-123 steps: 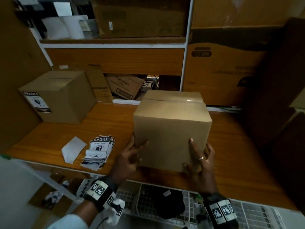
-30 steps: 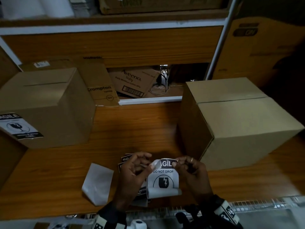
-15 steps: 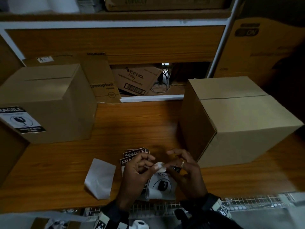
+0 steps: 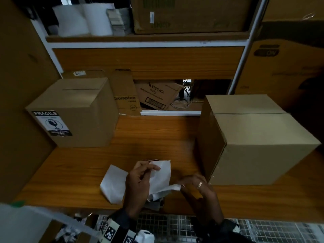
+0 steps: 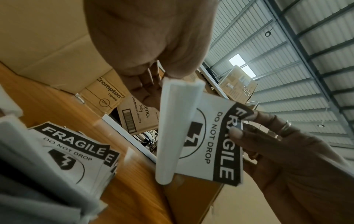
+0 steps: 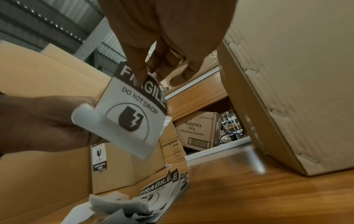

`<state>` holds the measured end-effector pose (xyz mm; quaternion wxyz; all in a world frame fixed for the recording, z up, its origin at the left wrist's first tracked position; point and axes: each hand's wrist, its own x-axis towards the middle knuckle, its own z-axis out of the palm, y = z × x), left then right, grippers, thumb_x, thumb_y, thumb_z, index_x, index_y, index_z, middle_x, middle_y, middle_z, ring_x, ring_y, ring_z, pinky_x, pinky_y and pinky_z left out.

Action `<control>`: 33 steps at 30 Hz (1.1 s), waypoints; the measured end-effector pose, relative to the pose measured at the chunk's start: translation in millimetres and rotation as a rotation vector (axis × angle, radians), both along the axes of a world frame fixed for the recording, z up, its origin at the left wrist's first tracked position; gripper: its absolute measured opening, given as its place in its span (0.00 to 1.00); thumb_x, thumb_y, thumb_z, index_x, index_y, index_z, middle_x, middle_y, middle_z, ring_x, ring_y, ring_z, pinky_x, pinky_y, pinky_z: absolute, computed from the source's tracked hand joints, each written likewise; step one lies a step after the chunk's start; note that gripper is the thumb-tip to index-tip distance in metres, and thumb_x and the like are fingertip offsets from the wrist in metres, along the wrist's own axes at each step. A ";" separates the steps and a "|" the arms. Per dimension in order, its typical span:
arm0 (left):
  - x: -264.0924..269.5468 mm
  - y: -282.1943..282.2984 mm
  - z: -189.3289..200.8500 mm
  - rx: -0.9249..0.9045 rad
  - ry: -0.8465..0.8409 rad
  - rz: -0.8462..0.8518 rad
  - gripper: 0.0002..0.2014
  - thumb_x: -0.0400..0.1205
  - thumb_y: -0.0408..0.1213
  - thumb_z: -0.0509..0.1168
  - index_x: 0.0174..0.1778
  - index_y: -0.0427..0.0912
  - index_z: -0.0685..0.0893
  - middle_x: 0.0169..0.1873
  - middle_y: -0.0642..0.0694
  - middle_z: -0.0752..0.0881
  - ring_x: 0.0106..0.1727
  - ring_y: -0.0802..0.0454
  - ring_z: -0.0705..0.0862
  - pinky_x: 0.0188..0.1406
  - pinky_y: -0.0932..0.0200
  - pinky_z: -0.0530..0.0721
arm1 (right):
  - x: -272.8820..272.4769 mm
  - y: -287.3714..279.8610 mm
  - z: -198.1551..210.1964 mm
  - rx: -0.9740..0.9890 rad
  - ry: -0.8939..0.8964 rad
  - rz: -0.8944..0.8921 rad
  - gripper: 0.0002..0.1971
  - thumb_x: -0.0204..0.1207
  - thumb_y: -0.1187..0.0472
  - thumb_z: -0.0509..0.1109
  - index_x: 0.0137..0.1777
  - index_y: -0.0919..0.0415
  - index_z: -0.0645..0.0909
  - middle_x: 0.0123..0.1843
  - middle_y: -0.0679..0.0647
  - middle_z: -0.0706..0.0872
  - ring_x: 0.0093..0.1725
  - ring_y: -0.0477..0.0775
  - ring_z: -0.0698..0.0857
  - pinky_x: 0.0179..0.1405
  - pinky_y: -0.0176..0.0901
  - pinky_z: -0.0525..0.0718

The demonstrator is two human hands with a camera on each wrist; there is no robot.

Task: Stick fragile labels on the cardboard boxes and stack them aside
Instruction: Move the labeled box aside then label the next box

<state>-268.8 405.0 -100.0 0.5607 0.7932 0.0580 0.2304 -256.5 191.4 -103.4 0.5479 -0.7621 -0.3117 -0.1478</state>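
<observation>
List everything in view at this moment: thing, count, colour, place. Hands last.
labelled box: 1, brown, table back left, black-and-white fragile label on its front
unlabelled box: 1, brown, table right
fragile label: 1, black and white, held over the table's front edge, backing half peeled
backing paper: 1, white, curling off the held label
label stack: 1 pile, black and white, on the table under the hands
loose backing sheet: 1, white, table front left
Aveeno carton: 1, brown, behind the table
Crompton carton: 1, brown, beside the labelled box
table: 1, orange wood
left hand: pinches the backing paper
right hand: pinches the fragile label
</observation>
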 end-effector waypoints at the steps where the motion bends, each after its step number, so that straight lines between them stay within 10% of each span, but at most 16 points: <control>1: -3.5 -5.1 1.2 0.001 -0.003 -0.007 0.19 0.86 0.24 0.65 0.45 0.54 0.93 0.52 0.58 0.87 0.57 0.58 0.87 0.50 0.56 0.86 | -3.5 -2.1 4.8 0.011 -0.007 0.002 0.16 0.79 0.63 0.75 0.60 0.41 0.83 0.58 0.35 0.87 0.59 0.40 0.87 0.58 0.49 0.87; 4: -19.4 -19.8 6.5 -0.014 -0.006 -0.032 0.20 0.84 0.22 0.68 0.55 0.55 0.93 0.58 0.62 0.88 0.62 0.60 0.86 0.57 0.60 0.87 | -14.1 -11.3 9.2 0.018 -0.014 0.023 0.32 0.73 0.73 0.80 0.72 0.46 0.79 0.64 0.31 0.85 0.61 0.37 0.87 0.60 0.30 0.84; 7: -37.4 -30.1 9.4 0.002 0.050 -0.038 0.24 0.78 0.25 0.76 0.66 0.55 0.89 0.63 0.67 0.83 0.68 0.62 0.83 0.60 0.63 0.87 | -28.2 -23.2 5.6 0.004 0.000 0.051 0.35 0.73 0.78 0.79 0.76 0.49 0.80 0.70 0.40 0.81 0.63 0.46 0.86 0.61 0.36 0.85; 13: -70.4 -12.7 9.8 0.063 0.103 0.009 0.33 0.76 0.23 0.77 0.76 0.51 0.81 0.70 0.74 0.76 0.75 0.67 0.75 0.73 0.53 0.83 | -56.9 -36.5 -4.4 0.078 0.088 0.185 0.21 0.68 0.82 0.80 0.54 0.58 0.92 0.70 0.54 0.82 0.62 0.47 0.88 0.53 0.34 0.88; 17: -86.7 22.1 12.4 0.096 0.243 -0.112 0.48 0.67 0.31 0.85 0.82 0.60 0.72 0.80 0.69 0.68 0.80 0.54 0.73 0.69 0.42 0.86 | -69.0 -35.6 -13.9 0.076 0.096 0.209 0.07 0.75 0.65 0.77 0.51 0.57 0.93 0.60 0.47 0.88 0.60 0.51 0.89 0.51 0.46 0.90; 21: -85.2 59.7 3.7 0.122 0.209 -0.037 0.51 0.66 0.26 0.85 0.84 0.53 0.71 0.84 0.66 0.64 0.82 0.54 0.70 0.62 0.52 0.90 | -75.3 -31.3 -6.5 0.000 0.065 0.198 0.11 0.75 0.58 0.74 0.54 0.46 0.92 0.60 0.42 0.88 0.63 0.51 0.87 0.52 0.48 0.89; 28: -55.3 129.8 -10.9 0.087 0.352 -0.063 0.55 0.62 0.28 0.87 0.85 0.56 0.70 0.79 0.76 0.65 0.80 0.55 0.73 0.63 0.49 0.89 | -58.3 -2.3 -0.1 -0.126 0.191 0.177 0.33 0.70 0.84 0.75 0.54 0.39 0.92 0.59 0.38 0.89 0.61 0.44 0.88 0.53 0.39 0.89; 33: -26.8 162.2 -19.0 0.095 0.414 -0.124 0.53 0.65 0.21 0.84 0.85 0.47 0.68 0.81 0.61 0.64 0.75 0.61 0.71 0.53 0.79 0.82 | -49.1 38.4 7.3 -0.172 0.157 0.179 0.25 0.75 0.76 0.74 0.57 0.42 0.90 0.61 0.36 0.88 0.61 0.42 0.89 0.53 0.35 0.90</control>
